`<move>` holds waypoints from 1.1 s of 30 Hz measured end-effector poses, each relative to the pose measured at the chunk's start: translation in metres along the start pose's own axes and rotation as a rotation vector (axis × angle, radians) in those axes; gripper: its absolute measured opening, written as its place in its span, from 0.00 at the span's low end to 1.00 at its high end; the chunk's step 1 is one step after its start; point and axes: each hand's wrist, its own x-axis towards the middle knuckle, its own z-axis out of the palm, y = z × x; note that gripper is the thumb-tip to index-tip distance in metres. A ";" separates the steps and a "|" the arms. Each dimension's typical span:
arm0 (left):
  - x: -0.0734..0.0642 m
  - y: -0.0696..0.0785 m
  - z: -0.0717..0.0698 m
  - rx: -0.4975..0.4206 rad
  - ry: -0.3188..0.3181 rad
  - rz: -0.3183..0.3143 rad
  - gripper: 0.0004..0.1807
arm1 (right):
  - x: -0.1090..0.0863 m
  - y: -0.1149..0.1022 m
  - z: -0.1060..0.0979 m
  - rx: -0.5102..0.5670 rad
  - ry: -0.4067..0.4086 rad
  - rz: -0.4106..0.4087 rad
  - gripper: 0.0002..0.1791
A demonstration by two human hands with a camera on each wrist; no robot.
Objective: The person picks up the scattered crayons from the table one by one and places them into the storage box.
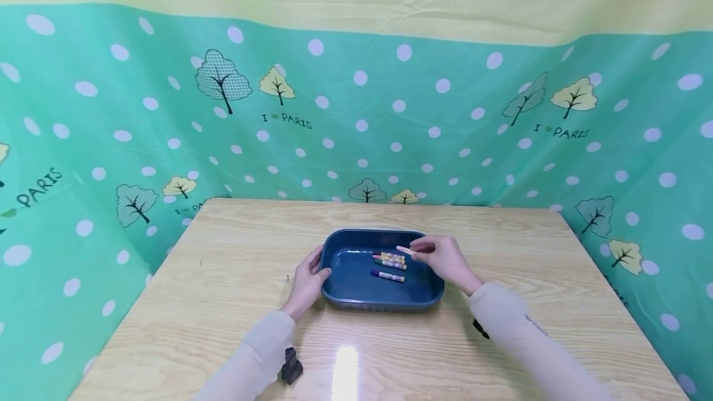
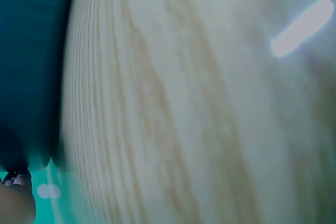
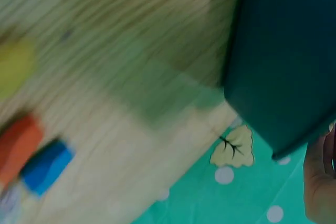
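Note:
A dark blue rectangular basin (image 1: 345,297) sits on the table in the head view. My left hand (image 1: 305,280) grips its left end, thumb over the rim and fingers along the outer wall. Above the basin's right side, my right hand (image 1: 442,258) pinches a pale crayon (image 1: 405,250) by one end. Lying inside the basin are a purple-tipped crayon (image 1: 388,276), a green-tipped crayon (image 1: 391,263) and a pink-tipped crayon (image 1: 384,256) close together with others. The left wrist view catches the basin's side wall (image 2: 31,66) and part of the hand.
The wooden table (image 1: 234,289) extends around the basin. A patterned green curtain (image 1: 379,122) hangs behind and at both sides. Blurred in the right wrist view are an orange piece (image 3: 20,148), a blue piece (image 3: 47,166) and a yellow piece (image 3: 13,69) near the left edge.

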 end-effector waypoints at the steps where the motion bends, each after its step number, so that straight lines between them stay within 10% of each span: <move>1: 0.000 0.000 0.000 0.001 0.001 -0.002 0.32 | 0.002 0.000 0.004 0.021 -0.005 0.003 0.12; 33: -0.001 0.000 0.001 0.010 0.011 -0.003 0.32 | 0.017 0.000 0.051 0.031 -0.059 0.038 0.11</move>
